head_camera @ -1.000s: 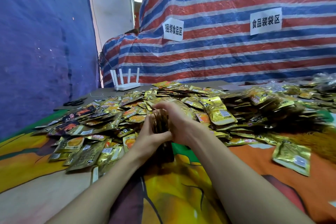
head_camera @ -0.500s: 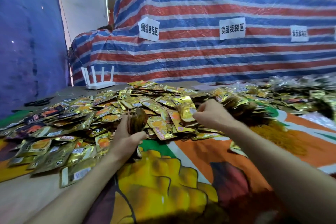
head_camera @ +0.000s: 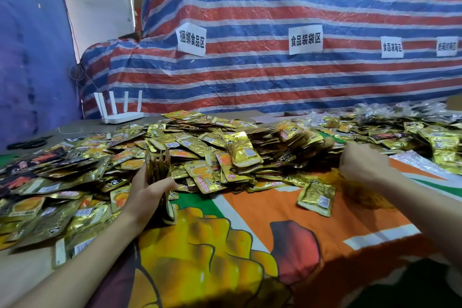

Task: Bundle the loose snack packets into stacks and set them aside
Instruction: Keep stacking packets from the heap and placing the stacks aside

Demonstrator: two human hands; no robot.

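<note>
Snack packets (head_camera: 225,147): gold foil, a loose heap across the far and left part of the surface (head_camera: 287,207). Printed cloth shows bare at near centre. More packets run off to the far right.

Stack (head_camera: 157,170): a gathered bundle stood on edge at the near edge of the heap, left of centre, its lower end down on the cloth. Your left hand (head_camera: 147,195) wraps it from the near side, fingers curled round one face and thumb across the other. Likely squeezed this way so the packets stay squared and don't fan out while only one hand holds them. No band visible on it; judged not yet tied.

Your right hand (head_camera: 362,162): out to the right, well apart from the stack, over an orange stringy tangle (head_camera: 360,190). Possibly ties or bands, too blurred to say. The back of the hand faces the camera and the fingers are hidden, so you cannot tell whether it has hold of anything.

Lone packet (head_camera: 316,196): flat on the cloth, just left of the tangle.

White router (head_camera: 120,112): far left, behind the heap. Scissors (head_camera: 27,143): farther left, clear of the work.
</note>
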